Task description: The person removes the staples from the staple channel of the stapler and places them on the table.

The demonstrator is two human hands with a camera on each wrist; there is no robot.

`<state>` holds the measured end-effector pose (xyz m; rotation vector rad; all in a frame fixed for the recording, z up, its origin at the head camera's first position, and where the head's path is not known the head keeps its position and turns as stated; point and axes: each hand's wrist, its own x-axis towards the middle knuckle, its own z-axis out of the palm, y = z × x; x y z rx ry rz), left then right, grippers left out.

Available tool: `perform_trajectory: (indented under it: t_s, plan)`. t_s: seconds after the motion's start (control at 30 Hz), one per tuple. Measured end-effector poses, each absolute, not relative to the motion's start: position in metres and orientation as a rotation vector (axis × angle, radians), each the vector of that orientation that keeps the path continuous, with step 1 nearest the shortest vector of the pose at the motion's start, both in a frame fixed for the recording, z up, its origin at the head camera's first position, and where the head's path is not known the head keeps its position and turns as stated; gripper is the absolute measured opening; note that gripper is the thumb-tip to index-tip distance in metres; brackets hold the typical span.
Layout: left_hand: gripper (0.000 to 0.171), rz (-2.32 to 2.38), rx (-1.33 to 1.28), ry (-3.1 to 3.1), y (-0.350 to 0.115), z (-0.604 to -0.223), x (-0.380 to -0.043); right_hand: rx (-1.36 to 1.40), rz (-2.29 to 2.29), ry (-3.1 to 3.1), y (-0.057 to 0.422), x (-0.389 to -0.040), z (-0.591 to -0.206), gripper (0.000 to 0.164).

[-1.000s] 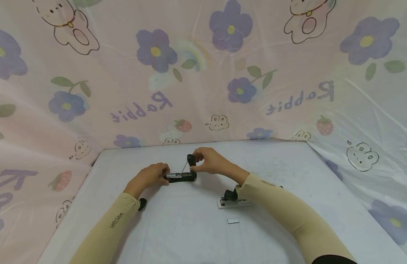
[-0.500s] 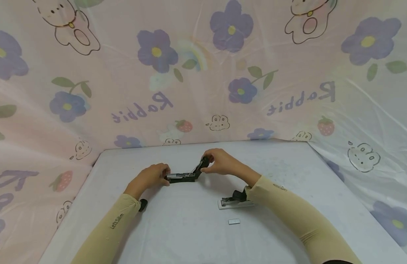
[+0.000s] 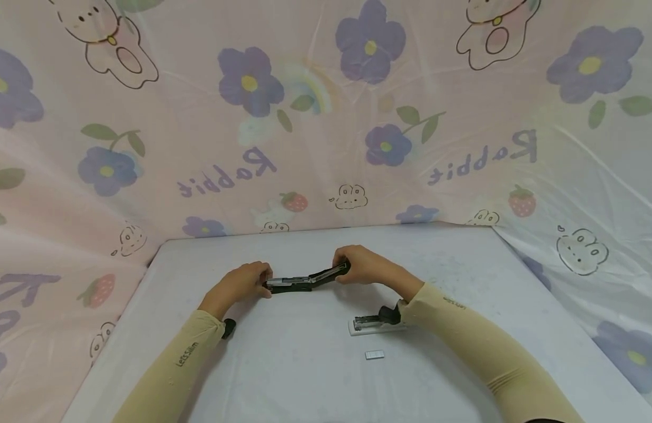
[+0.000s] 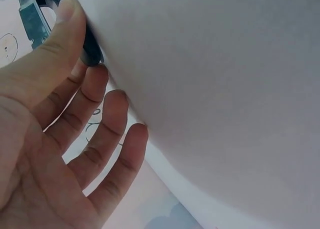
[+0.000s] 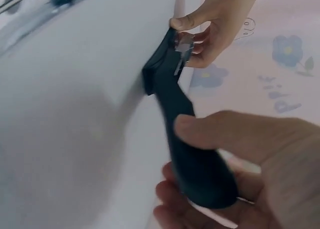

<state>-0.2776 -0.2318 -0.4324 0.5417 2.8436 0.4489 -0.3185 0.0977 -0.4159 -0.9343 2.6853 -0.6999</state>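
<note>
A black stapler (image 3: 291, 288) lies on the white table, its top arm (image 3: 328, 274) swung far back to the right so the metal staple channel is exposed. My left hand (image 3: 242, 285) pinches the front end of its base; in the left wrist view the thumb (image 4: 60, 44) and index finger hold the dark tip while the other fingers spread loosely. My right hand (image 3: 365, 264) grips the end of the raised arm, and the right wrist view shows the thumb (image 5: 210, 131) on the black handle (image 5: 200, 174) with fingers curled beneath.
A second stapler (image 3: 378, 320) with a white base and black top stands to the right, partly behind the right sleeve (image 3: 463, 329). In front of it lies a small strip of staples (image 3: 374, 355). Patterned cloth (image 3: 315, 147) hangs behind the table (image 3: 283, 364).
My right hand has moved right and down, swinging the stapler's top arm from upright to nearly flat. My left hand has stayed at the base's front end.
</note>
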Motion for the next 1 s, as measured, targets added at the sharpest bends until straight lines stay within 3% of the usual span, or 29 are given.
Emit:
perform_trajectory:
  t_s: [0.27, 0.6, 1.0]
  plan:
    - [0.038, 0.457, 0.554, 2.853, -0.236, -0.437, -0.279, -1.101, -0.767, 2.745, 0.067, -0.307, -0.412, 0.029]
    - [0.037, 0.455, 0.548, 2.867, -0.237, -0.441, -0.282, -1.156, -0.877, 2.728, 0.015, -0.302, -0.427, 0.006]
    - [0.035, 0.460, 0.564, 2.852, -0.237, -0.439, -0.281, -1.092, -0.783, 2.689, -0.014, -0.307, -0.446, 0.007]
